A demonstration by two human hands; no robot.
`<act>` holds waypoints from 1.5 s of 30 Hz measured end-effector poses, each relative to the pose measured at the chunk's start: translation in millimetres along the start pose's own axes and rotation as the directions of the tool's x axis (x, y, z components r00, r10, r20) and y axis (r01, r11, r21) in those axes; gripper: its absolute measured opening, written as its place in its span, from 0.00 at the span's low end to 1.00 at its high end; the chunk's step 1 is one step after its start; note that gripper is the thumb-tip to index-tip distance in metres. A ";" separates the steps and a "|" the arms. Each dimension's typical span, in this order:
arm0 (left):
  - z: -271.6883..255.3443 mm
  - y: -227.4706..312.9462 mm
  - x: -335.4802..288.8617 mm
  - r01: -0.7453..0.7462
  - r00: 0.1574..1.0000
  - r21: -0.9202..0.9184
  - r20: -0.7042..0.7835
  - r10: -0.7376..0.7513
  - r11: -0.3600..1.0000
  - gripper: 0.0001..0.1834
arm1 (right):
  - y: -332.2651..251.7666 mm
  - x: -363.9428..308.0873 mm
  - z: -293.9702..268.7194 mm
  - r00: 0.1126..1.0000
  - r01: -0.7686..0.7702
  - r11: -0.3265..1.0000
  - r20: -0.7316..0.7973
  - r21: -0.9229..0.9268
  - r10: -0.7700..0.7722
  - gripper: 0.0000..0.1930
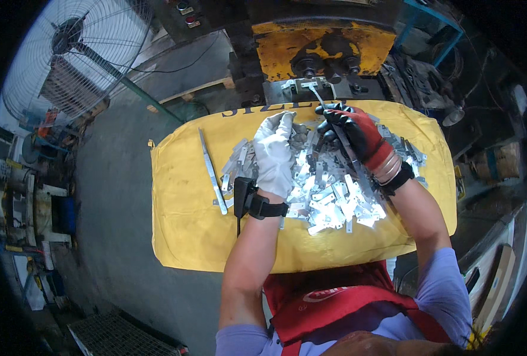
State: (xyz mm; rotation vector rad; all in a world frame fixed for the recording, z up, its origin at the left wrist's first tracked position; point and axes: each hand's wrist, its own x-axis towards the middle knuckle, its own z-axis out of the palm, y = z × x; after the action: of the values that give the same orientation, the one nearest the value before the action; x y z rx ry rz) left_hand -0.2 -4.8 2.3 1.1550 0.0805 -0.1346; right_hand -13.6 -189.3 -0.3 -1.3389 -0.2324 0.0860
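Observation:
My right hand (355,132), in a black and red glove, is closed round long metal tweezers (345,145). Their bent tip reaches forward to a small flat metal piece (308,84) at the press die (340,90); whether it grips the piece I cannot tell. My left hand (273,148), white-gloved, is closed with thumb and fingers together at the far side of the pile; anything between them is hidden. Small flat metal strips with holes (335,202) lie heaped between and below my hands. A second pair of tweezers (212,172) rests left of the heap.
The strips lie on a yellow covered surface (186,237) in front of me. Beyond it stands a worn yellow machine (323,50). A large wire-cage fan (73,59) is at the far left, and a grated metal panel (121,335) is at the lower left.

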 end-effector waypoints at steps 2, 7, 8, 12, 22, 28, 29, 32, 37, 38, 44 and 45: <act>-1.7 -2.6 2.6 -0.005 1.000 0.009 -0.004 0.005 1.000 0.11 | 1.0 3.7 1.7 0.993 -0.118 0.985 0.006 0.128 0.119 0.19; 3.8 -0.3 1.2 0.006 1.000 0.043 -0.026 -0.005 0.999 0.11 | 4.0 1.3 -4.2 0.984 -0.176 0.958 0.060 0.228 0.167 0.25; 2.1 -1.8 2.0 -0.003 1.000 0.063 -0.030 0.005 0.998 0.11 | 1.8 0.5 -3.8 0.983 -0.173 0.971 0.082 0.166 0.162 0.30; -3.5 -5.5 4.0 -0.005 1.000 0.040 -0.021 0.006 0.999 0.11 | -15.9 -12.1 -2.6 0.973 -0.221 0.937 0.119 0.269 0.195 0.21; -4.7 -17.4 10.3 -0.005 0.997 0.022 0.078 0.003 1.000 0.10 | -30.6 -39.2 -6.8 0.912 -0.393 0.858 0.024 0.331 0.409 0.18; -4.6 -14.5 6.6 -0.023 0.999 0.024 0.031 0.022 0.999 0.11 | -23.6 -25.7 -10.4 0.941 -0.337 0.899 0.060 0.279 0.334 0.18; -3.2 -12.4 5.1 0.002 1.000 0.010 0.024 -0.002 1.000 0.12 | -21.0 -19.7 -14.2 0.943 -0.333 0.917 0.077 0.218 0.324 0.18; 1.5 -4.3 -1.4 0.040 0.999 0.009 0.027 -0.040 0.999 0.12 | -18.1 -6.3 -14.6 0.946 -0.322 0.938 0.065 0.127 0.317 0.16; 6.7 -6.4 1.5 0.043 0.996 0.088 0.077 -0.050 0.995 0.11 | -14.0 21.3 -27.2 0.992 -0.093 0.995 0.085 -0.049 0.096 0.18; 10.4 -6.4 0.8 0.032 0.997 0.050 0.071 -0.036 0.998 0.11 | -12.7 24.4 -28.8 0.997 -0.019 0.994 0.075 -0.108 0.027 0.19; 1.0 -0.3 1.7 -0.024 0.995 0.033 0.096 0.021 0.999 0.10 | -18.7 -7.2 -19.8 0.958 -0.265 0.927 0.181 0.265 0.222 0.16; -4.0 3.5 -1.4 -0.077 0.994 0.198 0.091 0.060 0.977 0.10 | -19.2 -22.3 -7.9 0.993 0.036 0.962 0.119 -0.271 -0.004 0.16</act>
State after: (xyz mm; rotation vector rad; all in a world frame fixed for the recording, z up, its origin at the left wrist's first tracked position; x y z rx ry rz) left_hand -1.0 0.4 4.0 1.3507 -0.0497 -0.1327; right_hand -34.9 -205.7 14.1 -1.6082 -0.3673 0.1194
